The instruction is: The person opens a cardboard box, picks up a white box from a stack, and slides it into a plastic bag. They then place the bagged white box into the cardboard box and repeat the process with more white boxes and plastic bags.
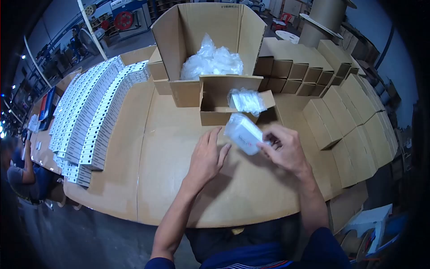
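My right hand (284, 150) pinches the edge of a small white packet in clear plastic wrap (244, 134), held tilted above the table. To the packet's left, my left hand (207, 154) is empty, its thumb apart from the fingers. Just beyond both hands stands an open small cardboard box (215, 118). A clear plastic-wrapped bundle (246, 101) rests at the right end of that box, by its flap. Behind it, a large open carton (210, 22) holds a heap of clear plastic bags (212, 60).
Long rows of stacked white boxes (96, 112) line the table's left side. Brown cardboard boxes (354, 121) are stacked along the right and at the back right. Another person (24, 172) sits at far left. The cardboard-covered table (165, 188) has a rounded front edge.
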Available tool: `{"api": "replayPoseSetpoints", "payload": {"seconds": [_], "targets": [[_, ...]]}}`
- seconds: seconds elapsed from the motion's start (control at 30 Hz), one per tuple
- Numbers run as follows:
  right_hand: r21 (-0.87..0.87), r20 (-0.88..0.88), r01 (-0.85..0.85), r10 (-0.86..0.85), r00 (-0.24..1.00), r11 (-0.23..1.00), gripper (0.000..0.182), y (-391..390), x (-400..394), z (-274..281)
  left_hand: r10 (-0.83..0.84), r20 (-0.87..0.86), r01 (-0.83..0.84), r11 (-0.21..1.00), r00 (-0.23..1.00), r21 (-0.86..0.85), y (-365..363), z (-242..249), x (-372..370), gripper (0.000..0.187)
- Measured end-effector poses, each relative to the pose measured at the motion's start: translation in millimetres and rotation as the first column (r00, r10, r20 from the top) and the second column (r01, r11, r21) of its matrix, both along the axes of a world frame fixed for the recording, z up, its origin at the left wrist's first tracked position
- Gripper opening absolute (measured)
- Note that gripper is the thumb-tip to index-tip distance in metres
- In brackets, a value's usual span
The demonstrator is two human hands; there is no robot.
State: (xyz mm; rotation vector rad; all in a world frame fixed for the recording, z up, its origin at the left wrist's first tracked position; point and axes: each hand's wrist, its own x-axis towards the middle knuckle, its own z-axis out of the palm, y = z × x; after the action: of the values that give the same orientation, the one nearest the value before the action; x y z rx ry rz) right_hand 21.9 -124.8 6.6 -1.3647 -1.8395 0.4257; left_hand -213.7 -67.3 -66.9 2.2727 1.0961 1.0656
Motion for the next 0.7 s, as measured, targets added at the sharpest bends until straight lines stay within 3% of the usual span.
{"api": "replayPoseSetpoints", "payload": {"seconds": [0.03, 0.1, 0.17, 0.27, 0.4, 0.5, 0.63, 0.7], "targets": [[-0.018, -0.072, 0.09, -0.091, 0.993, 0.996, 0.019, 8, -2, 2, 0.021, -0.047, -0.017, 0.995, 0.999, 0.094, 15, 1, 3, 0.052], [0.188, -0.123, 0.175, -0.153, 0.98, 0.967, 0.019, 35, -9, -5, 0.075, -0.143, -0.05, 0.984, 0.987, 0.17, 44, -2, 17, 0.053], [0.263, -0.181, 0.258, -0.215, 0.96, 0.93, 0.018, 56, -25, -3, 0.06, -0.18, -0.022, 0.978, 0.982, 0.209, 69, -5, 27, 0.054], [0.371, -0.08, 0.305, -0.297, 0.951, 0.877, 0.017, 88, -35, -12, 0.073, -0.353, 0.017, 0.969, 0.933, 0.247, 92, -21, 34, 0.049], [0.35, -0.06, 0.336, -0.337, 0.94, 0.874, 0.017, 109, -49, -25, -0.004, -0.279, 0.055, 0.983, 0.96, 0.175, 94, -22, 34, 0.038], [0.389, 0.024, 0.332, -0.37, 0.929, 0.859, 0.018, 121, -53, -39, -0.042, -0.291, 0.113, 0.966, 0.956, 0.232, 97, -22, 26, 0.035], [0.424, 0.091, 0.347, -0.421, 0.903, 0.836, 0.021, 140, -53, -63, -0.135, -0.249, 0.159, 0.984, 0.959, 0.078, 94, -15, 20, 0.046], [0.354, 0.107, 0.389, -0.45, 0.887, 0.851, 0.02, 143, -54, -70, -0.146, -0.236, 0.17, 0.982, 0.961, 0.083, 96, -18, 17, 0.048]]}}
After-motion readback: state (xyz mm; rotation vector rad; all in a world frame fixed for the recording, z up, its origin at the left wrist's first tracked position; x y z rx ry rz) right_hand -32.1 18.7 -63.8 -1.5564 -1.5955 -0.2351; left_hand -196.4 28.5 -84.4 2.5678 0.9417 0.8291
